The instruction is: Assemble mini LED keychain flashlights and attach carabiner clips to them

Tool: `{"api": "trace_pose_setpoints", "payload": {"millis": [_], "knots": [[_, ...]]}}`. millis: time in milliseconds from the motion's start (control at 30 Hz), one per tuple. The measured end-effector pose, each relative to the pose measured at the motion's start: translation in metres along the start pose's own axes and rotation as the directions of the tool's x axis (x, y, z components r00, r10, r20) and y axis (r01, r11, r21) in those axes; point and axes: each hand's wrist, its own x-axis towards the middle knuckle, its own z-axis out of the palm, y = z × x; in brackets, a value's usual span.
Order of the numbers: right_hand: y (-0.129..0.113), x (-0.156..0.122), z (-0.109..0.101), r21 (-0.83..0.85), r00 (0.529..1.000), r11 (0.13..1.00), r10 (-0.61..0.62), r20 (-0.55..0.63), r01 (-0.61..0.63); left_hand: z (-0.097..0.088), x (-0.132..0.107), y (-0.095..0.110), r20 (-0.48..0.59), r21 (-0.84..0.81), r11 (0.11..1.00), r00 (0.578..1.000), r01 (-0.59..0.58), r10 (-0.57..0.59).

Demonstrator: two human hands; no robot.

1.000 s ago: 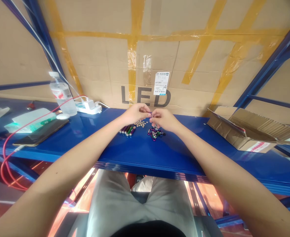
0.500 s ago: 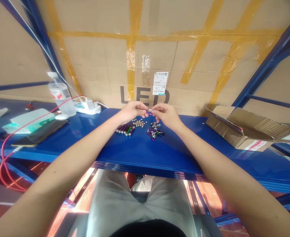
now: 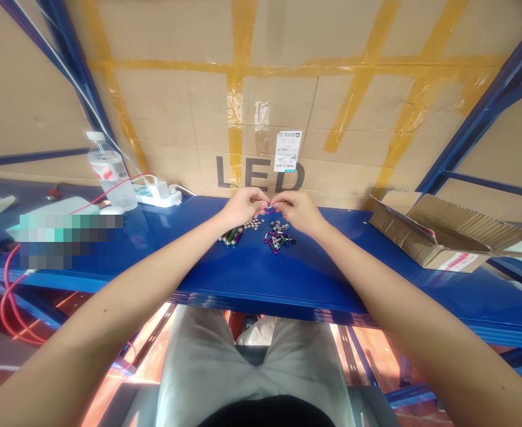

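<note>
My left hand (image 3: 246, 204) and my right hand (image 3: 297, 210) meet over the blue table, thumbs and fingers pinched together. Between them is a small purple-pink carabiner (image 3: 270, 210), partly hidden by the fingertips. Just below lies a pile of coloured carabiners (image 3: 277, 242), with small shiny metal pieces (image 3: 281, 226) behind it. Small round metallic pieces (image 3: 254, 223) are scattered under my left hand. Beside my left wrist, coloured metal tubes with silver ends (image 3: 231, 237) lie in a row, partly covered by the forearm.
An open cardboard box (image 3: 438, 237) stands on the right of the blue table (image 3: 261, 273). On the left are a plastic bottle (image 3: 112, 172), a white power strip (image 3: 160, 194) and a red cable (image 3: 6, 296). A large taped carton (image 3: 176, 107) rises behind.
My left hand has moved slightly right and down, so its forearm covers more of the tubes. The right hand is slightly lower. Both still hold the carabiner.
</note>
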Motion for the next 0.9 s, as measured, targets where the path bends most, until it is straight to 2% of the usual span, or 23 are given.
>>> {"api": "trace_pose_setpoints", "payload": {"millis": [200, 400, 533, 900], "knots": [[-0.003, -0.001, 0.002, 0.044, 0.999, 0.999, 0.032, -0.041, -0.030, 0.006, -0.003, 0.005, -0.109, 0.062, 0.997, 0.992, -0.056, 0.063], [-0.001, 0.000, 0.001, 0.109, 0.999, 0.993, 0.050, -0.018, -0.048, 0.007, 0.000, 0.003, -0.079, 0.003, 0.999, 0.996, -0.049, 0.049], [-0.001, 0.001, -0.001, 0.117, 0.998, 0.991, 0.065, 0.004, -0.065, 0.011, 0.000, 0.002, -0.115, -0.037, 0.999, 0.993, -0.039, 0.034], [0.001, 0.003, -0.006, 0.024, 0.997, 0.997, 0.080, 0.003, -0.080, 0.023, -0.006, 0.005, -0.183, -0.087, 0.996, 0.983, -0.022, 0.006]]}}
